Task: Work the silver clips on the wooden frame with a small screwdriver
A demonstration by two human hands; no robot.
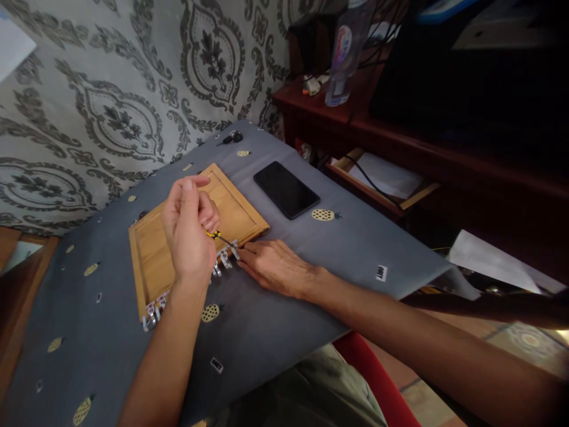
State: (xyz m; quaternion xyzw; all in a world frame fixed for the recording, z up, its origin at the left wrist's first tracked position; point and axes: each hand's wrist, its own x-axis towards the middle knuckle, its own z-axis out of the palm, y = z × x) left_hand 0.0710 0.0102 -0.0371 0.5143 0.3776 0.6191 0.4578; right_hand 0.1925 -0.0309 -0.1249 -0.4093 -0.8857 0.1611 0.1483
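A wooden panel (217, 198) with a raised border lies flat on the cloth-covered table. Along its near edge sit several small silver metal clips (225, 258), with another group of metal clips (151, 317) at the left corner. My left hand (189, 228) is closed around a screwdriver (214, 235) with a yellow and black handle; its shaft slants down to a clip near the panel's right corner. Most of the handle is hidden in the fist. My right hand (275, 267) pinches that rightmost clip with its fingertips at the panel's edge.
A black smartphone (287, 188) lies right of the panel. Keys (233, 137) rest near the patterned wall. On the dark red desk (288, 101) stands a clear plastic bottle (344, 59), above an open drawer (386, 178) with papers. The blue-grey tablecloth (284, 332) ends close to my lap.
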